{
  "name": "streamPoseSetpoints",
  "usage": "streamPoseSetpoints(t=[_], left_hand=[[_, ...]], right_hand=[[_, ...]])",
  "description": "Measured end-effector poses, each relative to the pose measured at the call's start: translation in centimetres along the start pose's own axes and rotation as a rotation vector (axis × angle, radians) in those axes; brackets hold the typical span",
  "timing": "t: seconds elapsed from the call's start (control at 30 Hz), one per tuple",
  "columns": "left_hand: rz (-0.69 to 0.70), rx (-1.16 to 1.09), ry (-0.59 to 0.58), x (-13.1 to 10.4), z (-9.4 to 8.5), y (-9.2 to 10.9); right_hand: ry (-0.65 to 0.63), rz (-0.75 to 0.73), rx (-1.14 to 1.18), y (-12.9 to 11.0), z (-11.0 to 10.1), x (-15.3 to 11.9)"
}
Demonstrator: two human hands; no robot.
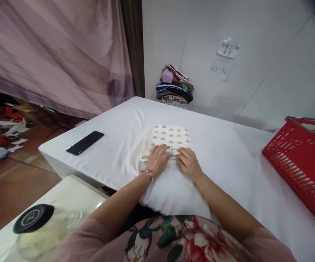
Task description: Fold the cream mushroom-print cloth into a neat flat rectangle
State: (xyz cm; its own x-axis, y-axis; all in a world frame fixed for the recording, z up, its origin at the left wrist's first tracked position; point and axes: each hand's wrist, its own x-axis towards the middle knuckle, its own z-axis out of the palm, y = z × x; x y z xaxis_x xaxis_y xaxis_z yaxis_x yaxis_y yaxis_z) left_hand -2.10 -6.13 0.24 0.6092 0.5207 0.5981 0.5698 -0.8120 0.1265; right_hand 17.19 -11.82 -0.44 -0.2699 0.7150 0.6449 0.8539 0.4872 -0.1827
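Head view, cloth: a folded cream cloth [168,140] with a small printed pattern lies flat near the middle of the white-covered table [228,156], its near edge under both hands.
Head view, left hand: the left hand [157,159] lies palm down on the near left corner of the cloth, fingers spread flat, pressing rather than gripping (a bracelet sits at the wrist).
Head view, right hand: the right hand [188,162] rests just beside it on the near edge, fingers curved slightly onto the fabric, nothing clasped in it.
Doing it well: my judgement is that even pressure from both palms, moved outward along the near edge, would keep the layers aligned and the fold crisp.
Surroundings: a dark phone [85,142] lies well to the left; a red basket [301,163] stands at the right; a stack of folded clothes [175,87] sits against the wall.
Hard to make out: the layers under the palms are hidden, the basket is cut off by the frame, and the wall notes are unreadable.
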Motion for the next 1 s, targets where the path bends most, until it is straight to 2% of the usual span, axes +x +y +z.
streamPoseSetpoints(t=[0.5,0.8,1.0], left_hand=[[-0.004,-0.036,-0.017,0.16,0.30,-0.21],[-0.034,-0.023,-0.077,0.16,0.59,-0.07],[-0.020,0.004,-0.070,0.18,0.74,-0.21]], right_hand=[[0.037,0.051,0.137,-0.49,0.12,0.24],[0.012,0.051,0.120,-0.44,0.15,0.13],[0.028,0.015,0.076,-0.22,0.31,-0.02]])
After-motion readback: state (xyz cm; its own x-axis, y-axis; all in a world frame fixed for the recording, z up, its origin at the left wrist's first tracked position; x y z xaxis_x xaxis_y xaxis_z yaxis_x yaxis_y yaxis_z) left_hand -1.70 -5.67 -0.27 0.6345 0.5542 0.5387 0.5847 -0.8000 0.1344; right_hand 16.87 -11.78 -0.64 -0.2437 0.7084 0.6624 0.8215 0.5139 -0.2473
